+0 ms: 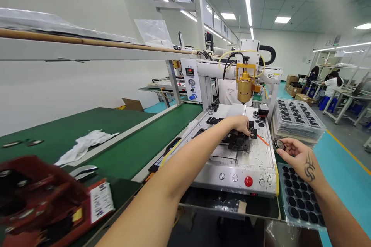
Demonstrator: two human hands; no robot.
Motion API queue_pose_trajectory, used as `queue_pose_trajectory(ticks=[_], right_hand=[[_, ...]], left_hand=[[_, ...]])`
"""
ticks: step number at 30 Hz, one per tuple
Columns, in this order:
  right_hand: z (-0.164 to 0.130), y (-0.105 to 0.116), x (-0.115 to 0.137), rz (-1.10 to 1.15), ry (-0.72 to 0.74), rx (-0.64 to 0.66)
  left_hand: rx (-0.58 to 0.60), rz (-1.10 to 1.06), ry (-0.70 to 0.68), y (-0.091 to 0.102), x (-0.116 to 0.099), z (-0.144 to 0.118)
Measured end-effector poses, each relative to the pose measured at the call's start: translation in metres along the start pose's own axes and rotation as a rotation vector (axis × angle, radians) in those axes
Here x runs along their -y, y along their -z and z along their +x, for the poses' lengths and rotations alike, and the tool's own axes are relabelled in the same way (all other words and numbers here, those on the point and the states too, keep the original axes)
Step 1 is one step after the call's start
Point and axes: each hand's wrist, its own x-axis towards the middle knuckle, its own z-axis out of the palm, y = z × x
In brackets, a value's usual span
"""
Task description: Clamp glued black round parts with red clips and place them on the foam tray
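Note:
My left hand (240,124) reaches over the white bed (257,162) of a bench-top machine. Its fingers are pinched together at the right end of a black fixture (239,142); what they hold, if anything, is hidden. An orange stick (263,140) juts out to the right of those fingertips. Between thumb and fingers, my right hand (298,158) grips a small round black part (279,145) with a shiny face. That hand hovers above a plastic tray (285,200) with several round black pieces in its pockets.
A gold-coloured machine head (245,89) hangs over the bed behind my left hand. Stacked trays (298,117) stand right of the machine. A red button (248,181) is on its front panel. Left are a green belt (142,139), a white cloth (87,144) and a dark red device (43,204).

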Motion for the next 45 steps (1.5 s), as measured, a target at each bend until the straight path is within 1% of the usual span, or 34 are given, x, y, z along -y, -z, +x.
queue_pose_trajectory(ticks=[1,3,6,8,10,13,16,20,23,28,31,33,35,36,38,41,43,45], right_hand=[[0.008,-0.005,-0.001,-0.008,0.015,0.007],[0.026,-0.017,-0.004,-0.023,0.043,0.028],[0.054,-0.038,-0.009,-0.035,0.072,0.086],[0.074,-0.052,-0.01,-0.052,0.093,0.14],[0.096,-0.066,-0.011,-0.086,0.116,0.213],[0.126,-0.083,-0.012,-0.141,0.14,0.336],[0.145,-0.09,-0.014,-0.18,0.167,0.442],[0.152,-0.092,-0.015,-0.208,0.228,0.498],[0.149,-0.095,-0.014,-0.217,0.277,0.507],[0.143,-0.1,-0.016,-0.229,0.307,0.476],[0.146,-0.102,-0.015,-0.229,0.299,0.466],[0.147,-0.104,-0.013,-0.232,0.283,0.436],[0.14,-0.102,-0.01,-0.239,0.266,0.352],[0.132,-0.1,-0.008,-0.242,0.26,0.292],[0.102,-0.09,-0.004,-0.242,0.253,0.159],[0.03,-0.069,0.0,-0.238,0.239,-0.021],[-0.023,-0.059,-0.002,-0.242,0.222,-0.088],[-0.065,-0.055,-0.01,-0.282,0.217,-0.145]], left_hand=[[-0.008,-0.009,-0.001,0.001,-0.003,-0.001],[-0.06,-0.044,-0.013,0.002,-0.007,-0.007],[-0.219,-0.137,-0.048,0.006,-0.007,-0.028],[-0.339,-0.211,-0.077,0.011,-0.005,-0.048],[-0.434,-0.285,-0.108,0.015,-0.003,-0.071],[-0.514,-0.372,-0.139,0.016,-0.001,-0.106],[-0.567,-0.42,-0.145,0.013,0.002,-0.144],[-0.615,-0.431,-0.123,0.004,0.007,-0.188],[-0.636,-0.409,-0.084,-0.005,0.011,-0.214],[-0.677,-0.385,-0.091,-0.024,0.014,-0.248],[-0.694,-0.396,-0.067,-0.033,0.007,-0.263],[-0.706,-0.428,-0.051,-0.04,0.0,-0.27],[-0.716,-0.468,-0.046,-0.05,-0.008,-0.275],[-0.722,-0.49,-0.051,-0.057,-0.01,-0.277],[-0.723,-0.525,-0.062,-0.075,-0.011,-0.284],[-0.731,-0.536,-0.058,-0.111,-0.006,-0.297],[-0.724,-0.535,-0.042,-0.14,-0.001,-0.302],[-0.664,-0.553,-0.041,-0.17,0.004,-0.299]])
